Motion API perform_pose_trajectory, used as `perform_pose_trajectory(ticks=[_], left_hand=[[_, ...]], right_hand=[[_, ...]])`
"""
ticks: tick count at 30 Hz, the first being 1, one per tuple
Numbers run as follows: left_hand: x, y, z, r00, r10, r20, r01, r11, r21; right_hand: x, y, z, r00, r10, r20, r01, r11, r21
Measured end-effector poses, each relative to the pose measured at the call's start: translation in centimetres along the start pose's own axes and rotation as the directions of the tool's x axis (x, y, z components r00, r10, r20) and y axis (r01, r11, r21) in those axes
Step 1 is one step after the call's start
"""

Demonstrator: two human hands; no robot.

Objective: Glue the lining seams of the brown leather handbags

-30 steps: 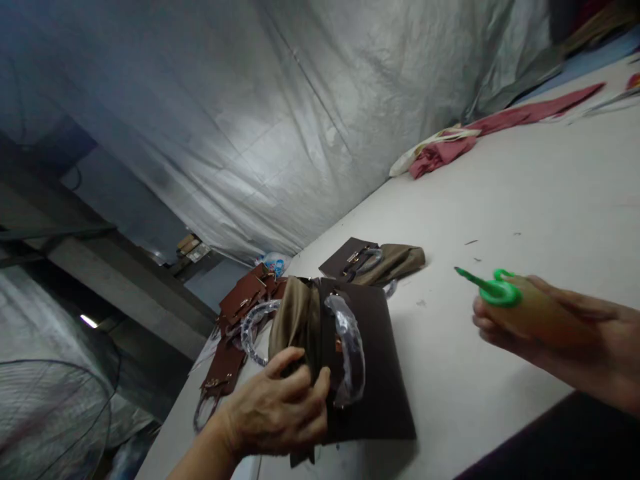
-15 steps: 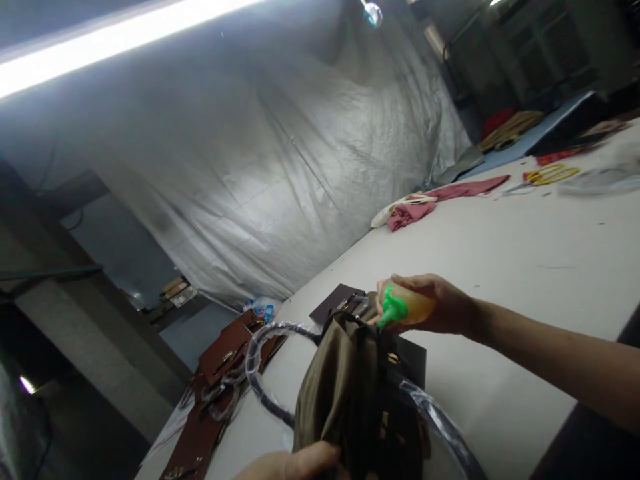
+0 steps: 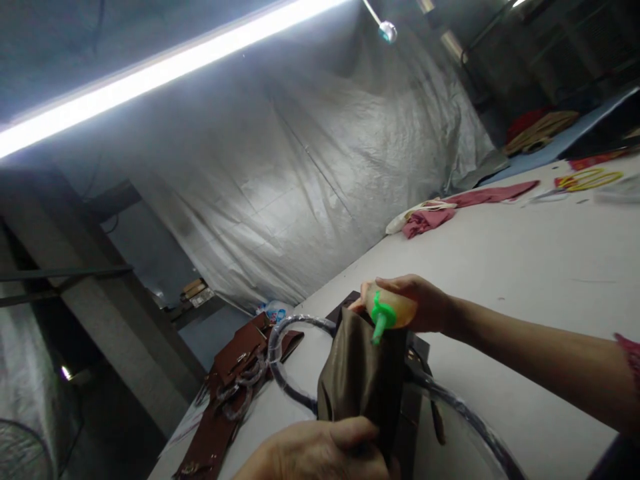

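My right hand [image 3: 423,303] is closed around a yellowish squeeze bottle [image 3: 395,309] with a green nozzle [image 3: 381,319] that points down at the top edge of an olive-brown bag lining [image 3: 359,373]. At the bottom of the view my left hand [image 3: 320,452] grips the lower part of that lining and holds the dark brown bag [image 3: 407,400] upright on the white table [image 3: 525,267]. The bag's handles [image 3: 287,333], wrapped in clear plastic, loop out to both sides.
A pile of reddish-brown bag pieces [image 3: 230,380] lies at the table's left end. Pink cloth [image 3: 440,210] and yellow-handled scissors [image 3: 585,180] lie at the far side. A grey tarp [image 3: 310,187] hangs behind the table under a tube light [image 3: 165,67].
The bag went from lying flat to held upright. My right hand brought the bottle in from the right, and its nozzle now tips down onto the lining's top edge. The view tilted upward.
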State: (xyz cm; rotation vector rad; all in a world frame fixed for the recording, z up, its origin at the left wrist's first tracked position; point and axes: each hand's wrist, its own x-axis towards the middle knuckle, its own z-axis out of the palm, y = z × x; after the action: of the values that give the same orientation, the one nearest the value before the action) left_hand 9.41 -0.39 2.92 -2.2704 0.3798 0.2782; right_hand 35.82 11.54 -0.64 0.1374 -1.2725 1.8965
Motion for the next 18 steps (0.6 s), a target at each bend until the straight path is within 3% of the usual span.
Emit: perform_pose_trajectory(ticks=[3,6,10,12,14,15,16,17,18], left_hand=[[-0.4,-0.5,-0.2,0.999,-0.035,-0.033,0.038,0.996,0.075],[-1.0,0.0,0.0,0.98,-0.192,-0.042,0.195,0.979,0.058],[-1.7,1.8,1.3,0.856,-0.516,-0.004,0.512,0.849,-0.132],[-2.3,3.0,1.9,0.796,-0.603,0.063,0.597,0.761,-0.255],[-2.7,4.1,2.1,0.73,-0.661,0.172,0.652,0.599,-0.465],[-2.7,4.6,2.0,0.674,-0.704,0.222,0.673,0.461,-0.578],[-2.5,4.9,1.8,0.584,-0.766,0.267,0.683,0.287,-0.671],[-2.1,5.1,1.6,0.45,-0.838,0.309,0.677,0.094,-0.73],[-1.4,5.1,1.5,0.275,-0.896,0.349,0.648,-0.095,-0.756]], right_hand=[[1.1,0.5,0.0,0.997,-0.054,-0.061,0.056,0.998,0.021],[1.6,1.2,0.0,0.985,-0.111,-0.131,0.12,0.991,0.059],[0.8,2.6,-0.3,0.969,-0.146,-0.199,0.171,0.979,0.114],[0.1,3.5,-0.5,0.965,-0.148,-0.217,0.181,0.973,0.142],[-0.5,4.5,-0.4,0.962,-0.15,-0.227,0.191,0.967,0.17],[-0.7,5.0,-0.3,0.961,-0.153,-0.231,0.198,0.962,0.186],[-0.8,5.5,-0.2,0.959,-0.157,-0.236,0.206,0.957,0.204],[-0.8,5.9,0.1,0.957,-0.162,-0.241,0.217,0.951,0.222],[-0.8,6.4,0.4,0.954,-0.17,-0.249,0.23,0.943,0.241]])
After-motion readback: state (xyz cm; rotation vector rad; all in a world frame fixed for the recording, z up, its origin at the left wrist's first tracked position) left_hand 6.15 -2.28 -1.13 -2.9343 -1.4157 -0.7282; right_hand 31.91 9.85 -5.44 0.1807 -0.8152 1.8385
